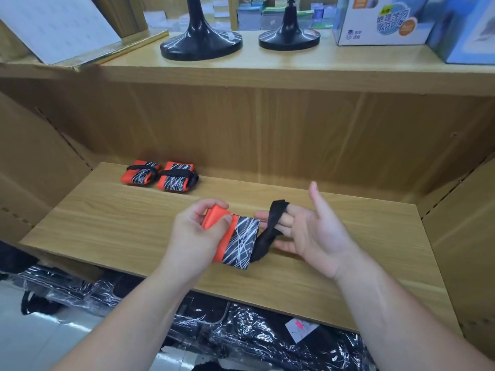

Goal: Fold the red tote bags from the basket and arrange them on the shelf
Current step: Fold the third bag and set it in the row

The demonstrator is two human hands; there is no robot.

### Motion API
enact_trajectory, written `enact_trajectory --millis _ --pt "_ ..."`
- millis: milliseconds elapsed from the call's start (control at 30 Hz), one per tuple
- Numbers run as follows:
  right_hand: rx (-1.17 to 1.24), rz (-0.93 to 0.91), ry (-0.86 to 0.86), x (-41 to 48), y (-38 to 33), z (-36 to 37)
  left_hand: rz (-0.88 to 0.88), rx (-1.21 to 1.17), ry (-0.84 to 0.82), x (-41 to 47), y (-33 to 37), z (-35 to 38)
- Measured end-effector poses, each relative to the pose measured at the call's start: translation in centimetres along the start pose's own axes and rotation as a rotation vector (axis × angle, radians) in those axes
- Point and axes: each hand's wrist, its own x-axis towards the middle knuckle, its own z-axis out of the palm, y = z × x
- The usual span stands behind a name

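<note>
The left hand (198, 236) is curled round the orange end of a folded red tote bag (238, 239), thumb on top and fingers underneath, pinching the bundle just above the shelf (348, 277). The right hand (313, 234) lies spread, palm up and thumb raised, just to the right of the bag. The bag's black strap (270, 226) is looped over its straight fingers and runs back to the bag's black, white-scribbled end.

Around the bag the wooden board is bare on every side. Its front edge runs close below the wrists, and the side panels stand well apart from the bag to the left and right.

Behind the bag and to its left, near the back wall, two finished bundles (160, 175) sit touching side by side, each tied with its own strap.

Above the bag an upper shelf (267, 68) carries two black stands (201, 41), blue boxes (380, 20) to the right and a leaning white board (59, 25) to the left.

Below the bag, under the shelf's front edge, lie black goods in clear plastic (241, 330)
</note>
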Motion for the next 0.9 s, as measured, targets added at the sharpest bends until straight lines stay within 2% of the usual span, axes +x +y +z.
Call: enact_trajectory --millis 67,133,233,333,400,500,567,633,700,800,900 --pt "0.081 -0.101 0.036 -0.2 0.7 0.4 0.008 0.037 0.008 0.3 -0.8 -0.4" --pt "0.063 -0.177 0.034 -0.5 1.3 0.4 0.019 0.06 0.014 0.7 -1.6 -0.9" --pt "-0.208 -0.196 0.054 -1.1 1.3 0.7 0.034 0.106 -0.036 1.1 -2.5 -1.3" --pt "-0.523 -0.156 0.109 -0.7 1.8 1.4 0.032 0.286 -0.209 1.7 -3.6 -1.2" --pt "-0.643 -0.142 0.192 0.2 3.0 1.5 0.025 0.451 -0.283 2.5 -4.4 -1.0" --pt "-0.798 -0.193 0.346 1.1 5.0 1.1 0.038 0.544 -0.352 3.6 -5.9 -1.0" --pt "-0.826 -0.232 0.417 1.3 5.9 0.9 0.172 0.733 -0.334 3.9 -6.8 -1.0" --pt "-0.8 -0.228 0.462 1.3 6.4 1.0 0.365 0.911 -0.164 3.9 -7.8 -0.9" --pt "-0.787 -0.236 0.485 1.3 6.8 1.3 0.426 0.88 -0.059 3.5 -7.9 -0.4" --pt "-0.795 -0.269 0.481 1.4 7.4 1.9 0.429 0.753 -0.156 2.7 -8.0 0.7" --pt "-0.816 -0.283 0.481 1.4 7.5 2.1 0.228 0.601 -0.213 2.6 -7.9 0.5"
